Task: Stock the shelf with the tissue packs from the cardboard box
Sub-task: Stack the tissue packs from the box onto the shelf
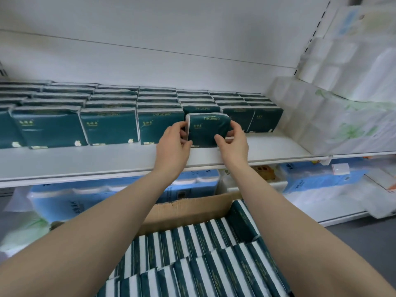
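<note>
Tissue pack (pixel 206 127), upright on shelf (pixel 85 161): gripped at 9 o'clock by left hand (pixel 171 144), 3 o'clock by right hand (pixel 234 144).

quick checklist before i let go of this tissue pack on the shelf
1. Grip: left hand and right hand pinch the tissue pack by its sides: ok
2. Orientation: upright, print the same way up as the front row: ok
3. Slot: the gap in the row behind it is free: ok
4. Flush with the front row: not ok, it sits forward
5. Bottom edge resting on the shelf: cannot tell, hands hide it
6. More packs in the cardboard box: ok
</note>
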`<move>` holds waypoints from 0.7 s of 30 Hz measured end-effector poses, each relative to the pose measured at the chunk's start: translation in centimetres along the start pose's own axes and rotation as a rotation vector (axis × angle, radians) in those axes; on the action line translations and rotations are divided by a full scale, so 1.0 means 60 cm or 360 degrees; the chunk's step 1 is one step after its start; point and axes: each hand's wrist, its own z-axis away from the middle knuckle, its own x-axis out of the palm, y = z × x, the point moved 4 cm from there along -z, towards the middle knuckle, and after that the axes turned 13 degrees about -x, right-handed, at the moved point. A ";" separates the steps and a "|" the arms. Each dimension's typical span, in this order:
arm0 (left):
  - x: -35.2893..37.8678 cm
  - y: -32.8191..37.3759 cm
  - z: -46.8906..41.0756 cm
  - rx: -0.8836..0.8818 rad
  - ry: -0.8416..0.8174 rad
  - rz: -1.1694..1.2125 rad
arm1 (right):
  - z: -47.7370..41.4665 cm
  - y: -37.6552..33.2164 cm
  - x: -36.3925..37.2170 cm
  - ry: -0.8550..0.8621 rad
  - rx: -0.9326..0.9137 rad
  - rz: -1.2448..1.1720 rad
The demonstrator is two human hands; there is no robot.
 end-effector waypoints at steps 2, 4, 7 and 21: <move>0.003 -0.003 0.001 0.0026 0.0022 -0.0001 | 0.002 0.003 0.002 0.0021 0.0018 -0.0018; 0.005 -0.004 0.003 0.0034 0.0038 0.0019 | 0.002 0.006 0.004 0.0008 0.0024 -0.0024; 0.005 -0.007 0.005 0.0027 0.0049 0.0053 | 0.005 0.007 0.010 -0.0047 -0.0019 0.0008; -0.001 -0.003 0.015 0.0089 0.0062 -0.0029 | 0.014 0.009 0.002 -0.0239 -0.0052 0.0029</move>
